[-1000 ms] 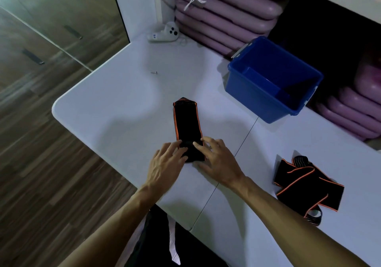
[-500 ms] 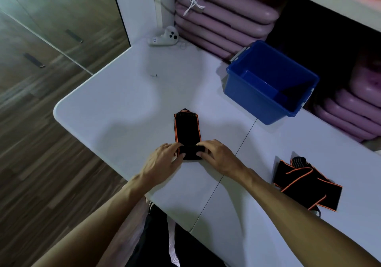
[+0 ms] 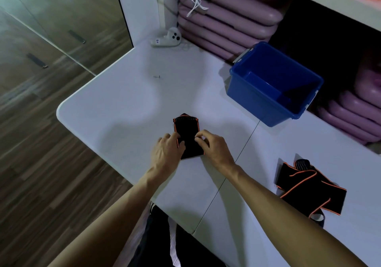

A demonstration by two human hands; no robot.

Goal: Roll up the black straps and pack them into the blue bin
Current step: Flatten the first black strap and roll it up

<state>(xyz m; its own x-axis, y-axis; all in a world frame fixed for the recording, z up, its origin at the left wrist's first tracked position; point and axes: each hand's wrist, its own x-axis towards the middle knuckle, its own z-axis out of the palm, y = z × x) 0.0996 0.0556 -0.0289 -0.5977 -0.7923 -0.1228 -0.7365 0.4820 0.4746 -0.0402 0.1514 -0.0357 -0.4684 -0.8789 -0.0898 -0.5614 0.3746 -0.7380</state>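
Observation:
A black strap with orange edging [image 3: 188, 136] lies on the white table [image 3: 123, 109], partly rolled from its near end. My left hand [image 3: 168, 150] grips the roll's left side and my right hand [image 3: 213, 147] pinches its right side. The flat remainder of the strap points away from me. A second black strap [image 3: 309, 186] lies crumpled at the right, apart from both hands. The blue bin [image 3: 268, 101] stands at the back right with its inside mostly bare.
A white game controller [image 3: 167, 38] rests at the table's far corner, and a small screw [image 3: 156, 76] lies behind the strap. Stacked purple pads [image 3: 224, 19] fill the shelf behind the bin. The table's left edge drops to wooden floor.
The roll has advanced away from me, so the flat part of the strap is shorter. Both hands moved forward with it.

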